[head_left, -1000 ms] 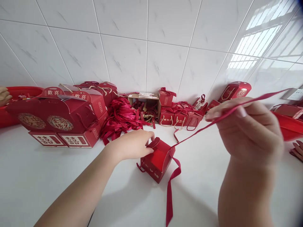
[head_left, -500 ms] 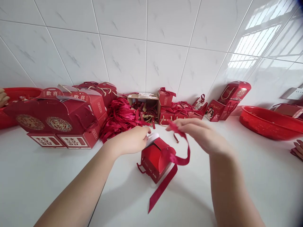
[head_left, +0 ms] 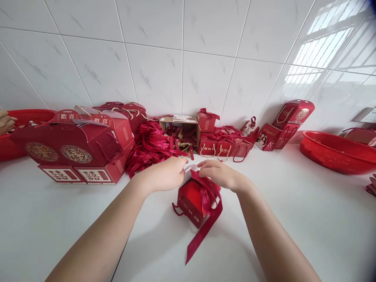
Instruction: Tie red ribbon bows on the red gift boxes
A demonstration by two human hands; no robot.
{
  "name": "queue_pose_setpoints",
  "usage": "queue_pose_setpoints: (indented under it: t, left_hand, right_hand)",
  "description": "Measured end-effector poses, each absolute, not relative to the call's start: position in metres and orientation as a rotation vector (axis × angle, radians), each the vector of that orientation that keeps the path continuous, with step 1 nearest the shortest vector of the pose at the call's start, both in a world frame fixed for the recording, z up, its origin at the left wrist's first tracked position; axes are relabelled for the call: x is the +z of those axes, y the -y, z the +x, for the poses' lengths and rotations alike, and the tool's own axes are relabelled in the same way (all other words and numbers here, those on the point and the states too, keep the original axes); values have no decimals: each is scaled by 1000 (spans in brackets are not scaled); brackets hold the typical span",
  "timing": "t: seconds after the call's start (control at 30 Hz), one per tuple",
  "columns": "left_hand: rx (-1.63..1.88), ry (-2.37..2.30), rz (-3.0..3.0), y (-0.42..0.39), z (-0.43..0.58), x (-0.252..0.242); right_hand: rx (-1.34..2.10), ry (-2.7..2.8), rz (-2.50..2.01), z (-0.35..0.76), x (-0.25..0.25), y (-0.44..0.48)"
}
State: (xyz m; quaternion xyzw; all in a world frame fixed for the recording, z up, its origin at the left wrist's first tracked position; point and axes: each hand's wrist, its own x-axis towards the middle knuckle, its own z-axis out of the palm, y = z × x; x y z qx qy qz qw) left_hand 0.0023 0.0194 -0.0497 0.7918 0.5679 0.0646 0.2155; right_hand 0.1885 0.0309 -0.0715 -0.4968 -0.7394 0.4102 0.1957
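A small red gift box stands on the white table in front of me, its top partly folded in, with a dark gap beside the flaps. My left hand is closed at the box's far left, fingers on a pale top flap. Over the box top, my right hand is closed on the dark red ribbon. One ribbon tail hangs down the box's right side onto the table. A red cord handle sticks out at the left. My right fingertips are partly hidden by ribbon.
Large red boxes are stacked left of a heap of ribbons. An open carton with small items and a row of tied boxes stand by the wall. At right is a red basin. Other people's hands show at both edges.
My right hand has moved left and down to the box top, bringing the ribbon's loose loop with it. My left hand has stayed at the box's far left.
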Motion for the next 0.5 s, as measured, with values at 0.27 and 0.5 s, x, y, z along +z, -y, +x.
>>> queue_pose_setpoints:
  t: [0.27, 0.5]
  left_hand:
    - [196, -1554, 2174, -15, 2, -49]
    - [177, -1562, 2205, -14, 3, -49]
  right_hand:
    - [1220, 2003, -1426, 186, -72, -33]
    - [1443, 1996, -1265, 188, -74, -32]
